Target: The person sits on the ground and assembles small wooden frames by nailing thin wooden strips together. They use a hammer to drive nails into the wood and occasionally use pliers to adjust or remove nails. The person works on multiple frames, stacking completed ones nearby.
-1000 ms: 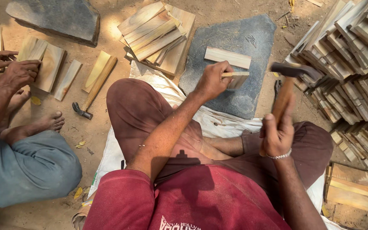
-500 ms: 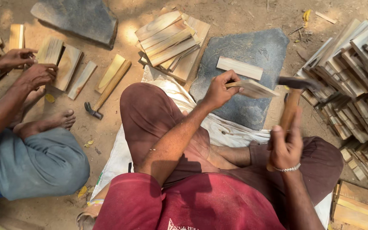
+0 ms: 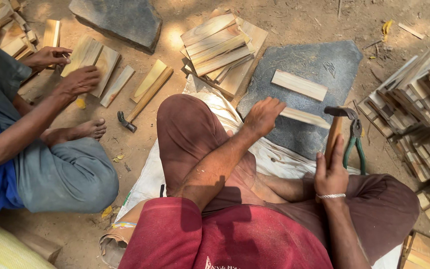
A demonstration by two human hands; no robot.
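Observation:
I sit cross-legged on a white sack before a grey stone slab (image 3: 319, 67). My left hand (image 3: 262, 115) grips one end of a thin wooden strip (image 3: 305, 117) that lies across the slab. My right hand (image 3: 331, 172) holds a wooden-handled hammer (image 3: 338, 122) upright, its metal head just right of the strip's far end. A second, wider wooden piece (image 3: 299, 84) rests flat on the slab above the strip.
Green-handled pliers (image 3: 355, 144) lie right of the hammer. Stacked wooden slats (image 3: 424, 104) fill the right side, a pile of planks (image 3: 222, 47) lies beyond my knee. A seated person's hands (image 3: 75, 82) handle boards at the left, near another hammer (image 3: 143, 102) and a second stone (image 3: 118, 20).
The view has shifted, so everything sits further right. My left hand with the strip stays on the slab. My right hand has lowered the hammer closer to the strip's end.

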